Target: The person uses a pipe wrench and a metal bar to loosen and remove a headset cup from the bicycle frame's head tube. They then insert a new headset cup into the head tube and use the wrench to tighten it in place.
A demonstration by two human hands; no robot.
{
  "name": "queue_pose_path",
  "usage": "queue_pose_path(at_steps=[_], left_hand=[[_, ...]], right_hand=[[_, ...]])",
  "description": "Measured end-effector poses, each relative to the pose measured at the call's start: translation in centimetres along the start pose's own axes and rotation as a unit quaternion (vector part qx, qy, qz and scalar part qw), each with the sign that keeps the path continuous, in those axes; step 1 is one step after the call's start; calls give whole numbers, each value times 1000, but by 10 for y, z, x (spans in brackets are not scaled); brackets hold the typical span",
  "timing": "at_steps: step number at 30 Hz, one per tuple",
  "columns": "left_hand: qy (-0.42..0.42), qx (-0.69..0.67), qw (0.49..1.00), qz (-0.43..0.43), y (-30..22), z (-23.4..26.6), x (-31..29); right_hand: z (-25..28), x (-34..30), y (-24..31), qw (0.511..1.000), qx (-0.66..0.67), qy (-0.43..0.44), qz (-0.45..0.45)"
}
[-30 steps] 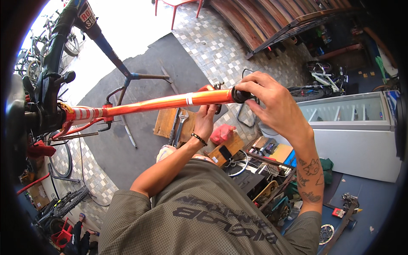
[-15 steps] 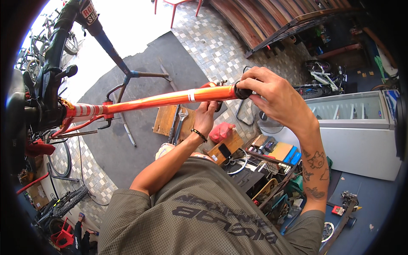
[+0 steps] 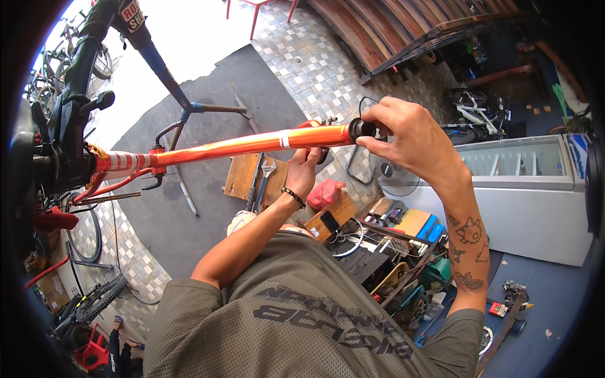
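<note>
An orange-red bicycle frame (image 3: 227, 147) with white bands stretches from the left toward my right hand. Its front end carries a black ring-shaped fitting (image 3: 359, 128) with a dark opening. My left hand (image 3: 304, 171) is closed on the frame from underneath, close to the front end; the tube hides some fingertips. Thumb and fingers of my right hand (image 3: 408, 130) are closed in a pinch just right of the black fitting. A small dark part (image 3: 380, 134) shows between them, its shape mostly hidden. A thin black cable (image 3: 363, 101) loops above the fitting.
A dark clamp stand (image 3: 69, 126) bears the frame at left. Below lies a wooden block (image 3: 242, 175) with an adjustable wrench (image 3: 266, 179). Tools and boxes crowd a bench (image 3: 403, 252); a white chest freezer (image 3: 529, 217) stands right. A person's leg (image 3: 116, 346) shows lower left.
My right hand has shifted slightly right, off the frame's front end, and a small dark part shows between its fingers. The black fitting's opening is now exposed. My left hand keeps its place.
</note>
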State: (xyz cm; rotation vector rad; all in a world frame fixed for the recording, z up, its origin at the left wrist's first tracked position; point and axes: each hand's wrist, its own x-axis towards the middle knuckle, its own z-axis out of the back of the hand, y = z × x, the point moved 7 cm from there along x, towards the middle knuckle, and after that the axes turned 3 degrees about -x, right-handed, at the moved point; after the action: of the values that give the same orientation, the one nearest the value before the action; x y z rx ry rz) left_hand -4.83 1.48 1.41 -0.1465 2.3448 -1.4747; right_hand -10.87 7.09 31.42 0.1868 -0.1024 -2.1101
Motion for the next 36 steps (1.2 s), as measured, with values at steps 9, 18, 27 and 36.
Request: queue_pose_path(at_steps=[9,18,27,36], left_hand=[[-3,-28,1000,2,7,-1,3],[-23,-13,1000,4,10,3,4],[-5,-10,1000,8,7,1,3],[-28,-13,999,4,4,2,1]], right_hand=[[6,-1,13,994,14,-50,97],[6,0,10,998,31,-15,55],[4,1,1,1000,-9,1,18],[5,-1,7,997,32,-26,63]])
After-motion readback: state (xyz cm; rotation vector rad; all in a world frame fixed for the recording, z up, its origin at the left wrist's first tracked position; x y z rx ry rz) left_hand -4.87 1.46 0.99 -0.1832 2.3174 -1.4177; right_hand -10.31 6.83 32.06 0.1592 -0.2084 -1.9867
